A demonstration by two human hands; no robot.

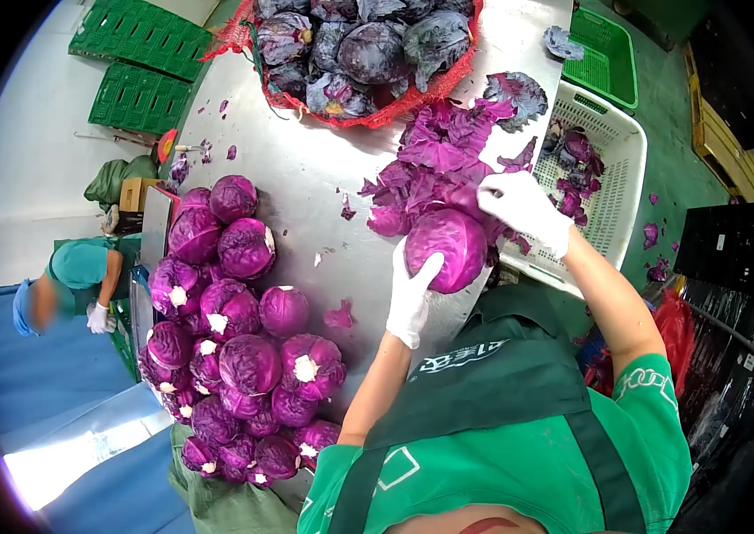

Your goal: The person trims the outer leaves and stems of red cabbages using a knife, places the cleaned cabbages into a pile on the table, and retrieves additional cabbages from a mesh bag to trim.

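In the head view a peeled red cabbage is held over the table edge by my left hand, its thumb lying across the front. My right hand, closed, is just above and to the right of that head, its fingertips at the edge of a loose-looking purple leaf. Both hands wear white gloves. Torn purple leaves are heaped on the table directly behind the cabbage. The fingers of my left hand under the head are hidden.
Trimmed red cabbages are piled on the steel table at left. A red net bag of unpeeled heads lies at the back. At right stand a white crate with leaves and a green crate. A co-worker is far left.
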